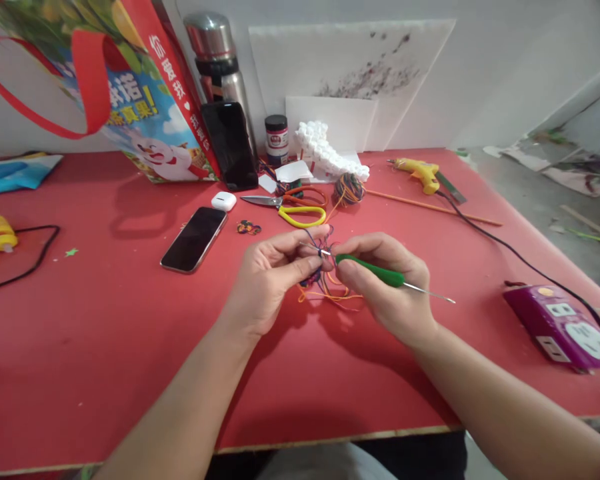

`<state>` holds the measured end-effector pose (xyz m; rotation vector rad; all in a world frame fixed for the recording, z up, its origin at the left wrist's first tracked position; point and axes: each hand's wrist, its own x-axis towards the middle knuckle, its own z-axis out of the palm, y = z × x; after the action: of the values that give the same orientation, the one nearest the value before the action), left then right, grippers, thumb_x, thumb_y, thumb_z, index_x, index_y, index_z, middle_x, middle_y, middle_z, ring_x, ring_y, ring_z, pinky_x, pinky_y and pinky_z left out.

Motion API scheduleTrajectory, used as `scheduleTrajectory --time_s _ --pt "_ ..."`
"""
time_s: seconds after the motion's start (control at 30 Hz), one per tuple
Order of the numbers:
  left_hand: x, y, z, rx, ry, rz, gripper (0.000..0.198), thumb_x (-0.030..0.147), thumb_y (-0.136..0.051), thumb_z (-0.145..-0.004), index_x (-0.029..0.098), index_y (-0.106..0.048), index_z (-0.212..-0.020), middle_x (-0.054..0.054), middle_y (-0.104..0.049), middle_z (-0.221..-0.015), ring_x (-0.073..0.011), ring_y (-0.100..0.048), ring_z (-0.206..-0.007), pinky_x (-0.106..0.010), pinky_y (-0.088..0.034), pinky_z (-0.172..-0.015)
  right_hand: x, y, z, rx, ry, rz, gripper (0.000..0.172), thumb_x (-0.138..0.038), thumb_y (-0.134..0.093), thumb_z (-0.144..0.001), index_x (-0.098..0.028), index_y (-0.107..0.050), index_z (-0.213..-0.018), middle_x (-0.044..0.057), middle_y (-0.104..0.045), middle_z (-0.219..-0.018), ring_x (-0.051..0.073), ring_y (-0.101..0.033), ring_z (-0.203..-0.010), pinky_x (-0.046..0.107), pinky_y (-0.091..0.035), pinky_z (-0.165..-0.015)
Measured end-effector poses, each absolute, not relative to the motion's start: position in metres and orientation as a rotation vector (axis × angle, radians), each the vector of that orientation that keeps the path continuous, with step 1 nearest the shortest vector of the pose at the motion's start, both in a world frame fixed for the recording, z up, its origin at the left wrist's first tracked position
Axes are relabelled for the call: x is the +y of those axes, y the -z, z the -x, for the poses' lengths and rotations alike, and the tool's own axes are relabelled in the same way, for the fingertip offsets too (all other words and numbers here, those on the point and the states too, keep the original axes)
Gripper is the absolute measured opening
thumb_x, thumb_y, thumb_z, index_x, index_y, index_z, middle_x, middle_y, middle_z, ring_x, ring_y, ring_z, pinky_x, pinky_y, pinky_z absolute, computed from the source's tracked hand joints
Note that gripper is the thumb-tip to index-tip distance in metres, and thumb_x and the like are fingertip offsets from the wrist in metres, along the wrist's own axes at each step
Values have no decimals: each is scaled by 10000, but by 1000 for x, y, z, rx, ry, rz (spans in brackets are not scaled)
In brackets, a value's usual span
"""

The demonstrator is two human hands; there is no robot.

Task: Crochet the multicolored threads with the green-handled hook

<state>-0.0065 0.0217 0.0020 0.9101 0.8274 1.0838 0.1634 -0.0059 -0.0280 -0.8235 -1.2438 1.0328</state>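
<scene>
My right hand (387,277) is closed round the green handle of a crochet hook (375,270); its thin metal end sticks out toward the lower right. The hook's other tip meets multicoloured yarn (325,277) at my left hand (275,270). That hand pinches a small piece of crochet work in the yarn between thumb and fingers, and part of the piece is hidden. Loose purple and orange strands hang below the fingers. Behind the hands sits a ball of the multicoloured yarn (349,189). A small crocheted piece (249,227) lies left of them on the red table.
Scissors (300,208), a phone (195,239) and a white earbud case (224,201) lie behind my hands. A yellow glue gun (417,173) and purple power strip (563,327) are at right. A gift bag (150,100) and steel flask (215,40) stand at back left.
</scene>
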Motion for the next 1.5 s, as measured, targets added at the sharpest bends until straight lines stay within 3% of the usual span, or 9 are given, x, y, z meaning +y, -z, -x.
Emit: scheduleTrajectory --time_s 0.17,0.37,0.57,0.7,0.83,1.07,1.23,1.37,1.5 --pt "17 2 4 858 -1072 -1105 371 117 -925 -707 201 -910 -1068 23 -653 -717 -105 -571 -674 -234 -516 -650 -3 28 -164 -1418 -840 814 135 -114 -794 -935 -235 -737 -916 -46 -689 -724 92 -624 -593 217 -523 -560" --pt "18 8 1 814 -1033 -1058 490 118 -966 -649 226 -898 -1122 -12 -748 -864 -142 -629 -801 -261 -565 -747 7 31 -174 -1706 -501 719 237 -91 -723 -1006 -251 -812 -1156 62 -757 -1048 158 -764 -888 287 -635 -760" --pt "26 16 5 751 -1001 -936 560 138 -1017 -597 212 -883 -1136 -15 -778 -895 -142 -697 -849 -260 -586 -822 12 34 -179 -1844 -332 652 296 -93 -698 -1031 -252 -795 -1261 85 -744 -1093 173 -762 -936 314 -660 -814" --pt "30 22 7 726 -1004 -913 586 123 -1012 -607 206 -866 -1168 -8 -759 -888 -144 -699 -856 -272 -584 -838 15 36 -177 -1802 -388 654 259 -118 -689 -1044 -246 -807 -1236 87 -766 -1092 183 -773 -949 329 -665 -833" --pt "32 22 4 703 -1049 -934 665 52 -1017 -516 235 -867 -1139 -12 -794 -982 -156 -703 -915 -262 -564 -848 18 35 -174 -1596 -528 707 202 -126 -702 -1030 -251 -837 -1114 51 -805 -1029 171 -772 -936 326 -649 -867" --pt "37 22 8 714 -1106 -916 482 186 -1002 -609 215 -871 -1072 -17 -781 -854 -139 -683 -807 -236 -520 -742 21 35 -165 -1413 -624 785 150 -173 -715 -1003 -247 -835 -954 7 -769 -846 155 -717 -804 330 -613 -816" --pt "39 24 11 735 -1109 -881 408 284 -967 -660 181 -874 -1043 -38 -784 -894 -105 -630 -727 -208 -481 -664 20 40 -159 -1403 -630 780 119 -217 -733 -998 -247 -843 -964 22 -777 -890 158 -731 -825 326 -620 -814" --pt "36 23 6 730 -1119 -875 368 465 -919 -744 161 -866 -946 -59 -781 -870 -105 -606 -690 -209 -447 -600 17 42 -156 -1372 -613 818 126 -286 -732 -1007 -241 -849 -1015 43 -787 -973 154 -742 -822 310 -642 -770" --pt "34 24 1 717 -1114 -892 338 362 -995 -645 165 -852 -880 -4 -716 -726 -68 -526 -605 -197 -413 -583 14 45 -152 -1395 -618 829 165 -340 -729 -1020 -226 -842 -1056 47 -791 -923 155 -744 -775 308 -650 -739"
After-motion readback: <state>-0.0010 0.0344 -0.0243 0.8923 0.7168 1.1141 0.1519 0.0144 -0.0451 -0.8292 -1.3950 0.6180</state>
